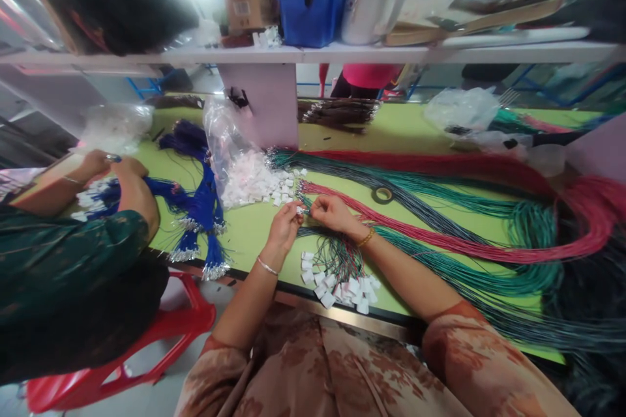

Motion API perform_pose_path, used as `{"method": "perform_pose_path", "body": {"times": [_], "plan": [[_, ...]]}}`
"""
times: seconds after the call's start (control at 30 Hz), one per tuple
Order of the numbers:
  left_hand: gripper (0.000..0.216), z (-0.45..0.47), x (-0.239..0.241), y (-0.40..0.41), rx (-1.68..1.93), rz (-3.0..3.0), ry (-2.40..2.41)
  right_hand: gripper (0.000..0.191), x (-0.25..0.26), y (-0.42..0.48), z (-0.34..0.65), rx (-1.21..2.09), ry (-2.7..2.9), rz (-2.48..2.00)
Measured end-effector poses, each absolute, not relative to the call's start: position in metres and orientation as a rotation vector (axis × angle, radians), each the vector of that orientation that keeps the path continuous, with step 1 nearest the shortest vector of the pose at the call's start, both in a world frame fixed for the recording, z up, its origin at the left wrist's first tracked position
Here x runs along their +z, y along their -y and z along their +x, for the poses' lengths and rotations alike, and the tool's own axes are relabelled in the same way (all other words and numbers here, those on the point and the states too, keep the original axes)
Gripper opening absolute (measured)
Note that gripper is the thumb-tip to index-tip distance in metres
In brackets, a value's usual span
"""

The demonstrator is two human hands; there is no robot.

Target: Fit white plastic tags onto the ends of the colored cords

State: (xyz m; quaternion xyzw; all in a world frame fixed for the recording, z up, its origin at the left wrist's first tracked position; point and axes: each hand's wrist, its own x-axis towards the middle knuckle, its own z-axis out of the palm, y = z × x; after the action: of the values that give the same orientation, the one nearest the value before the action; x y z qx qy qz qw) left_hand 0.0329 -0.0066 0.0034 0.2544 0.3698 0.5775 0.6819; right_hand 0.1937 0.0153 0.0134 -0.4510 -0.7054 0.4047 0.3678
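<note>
My left hand [284, 228] pinches a small white connector [299, 210] above the green table. Close beside it, my right hand [332, 213] has its fingers closed on a thin wire [307, 211] that meets the connector. Below my hands lies a cluster of white connectors [337, 288] with wires attached. A heap of loose white connectors [249, 179] spills from a clear plastic bag [222, 127] to the left. Long bundles of red wires [440, 241], green wires [464, 273] and dark grey wires [415, 208] stretch off to the right.
A roll of dark tape [382, 194] lies among the bundles. At left, a co-worker's hands [110, 163] work near blue wire bundles [195, 199]. A shelf [323, 55] crosses above the table, holding a blue bin [313, 16]. A red stool [180, 319] stands lower left.
</note>
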Motion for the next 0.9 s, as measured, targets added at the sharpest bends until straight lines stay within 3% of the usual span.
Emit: {"method": "perform_pose_path", "body": {"times": [0.37, 0.7, 0.9], "plan": [[0.035, 0.044, -0.003, 0.01, 1.327, 0.625, -0.9, 0.019, 0.012, -0.008, 0.189, 0.951, 1.87, -1.114], [0.031, 0.044, -0.004, 0.008, 1.356, 0.639, -0.977, 0.027, 0.016, -0.026, 0.193, 0.82, 2.058, -1.146], [0.028, 0.037, -0.003, 0.007, 1.31, 0.586, -0.994, 0.022, 0.021, -0.074, 0.213, 0.436, 2.14, -1.702]]}}
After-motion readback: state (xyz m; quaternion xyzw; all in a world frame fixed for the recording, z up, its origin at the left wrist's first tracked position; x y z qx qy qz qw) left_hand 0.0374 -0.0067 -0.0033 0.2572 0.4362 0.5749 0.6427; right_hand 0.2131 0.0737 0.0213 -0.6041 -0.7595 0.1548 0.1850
